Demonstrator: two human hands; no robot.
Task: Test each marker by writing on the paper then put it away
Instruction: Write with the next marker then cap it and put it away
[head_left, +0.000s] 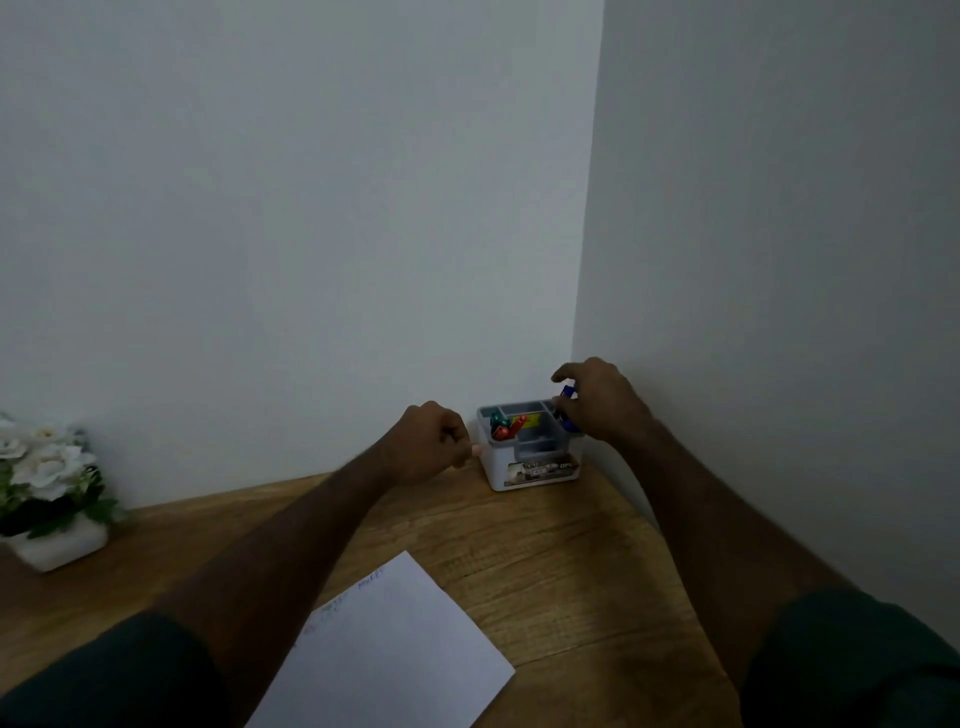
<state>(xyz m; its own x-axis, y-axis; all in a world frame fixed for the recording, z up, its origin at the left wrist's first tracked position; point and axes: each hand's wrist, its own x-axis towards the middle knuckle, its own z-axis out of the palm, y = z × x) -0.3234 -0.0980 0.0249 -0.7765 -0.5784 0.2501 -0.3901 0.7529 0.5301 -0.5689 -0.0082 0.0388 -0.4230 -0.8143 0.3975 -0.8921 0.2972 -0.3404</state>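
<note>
Wood-grain brown covered the desk (545, 566), which filled the lower half of the frame and was wedged into a corner of the room. Two plain pale walls (291, 208) were seen above it, meeting in a vertical line right of centre; the light was dim and greyish.

A white sheet of paper (395, 654) was laid flat at an angle in the lower middle of the frame, with a few faint lines of writing near its upper left edge. At the far left edge, a white pot of white flowers (47, 478) was set on the desk against the wall.

A small white organiser box (535, 470) with a grey divided insert was placed in the corner, right of centre. Red and green markers (506, 423) were stood in its left compartment.

The right hand (602, 402) was held over the right side of the box, its fingers closed around a blue marker (567, 400) that was pointed down at the right compartment. The left hand (431, 441) was curled into a loose fist just left of the box, and a small pinkish tip showed at its fingers; what was gripped there could not be told. Dark sleeves were visible at both lower corners.
</note>
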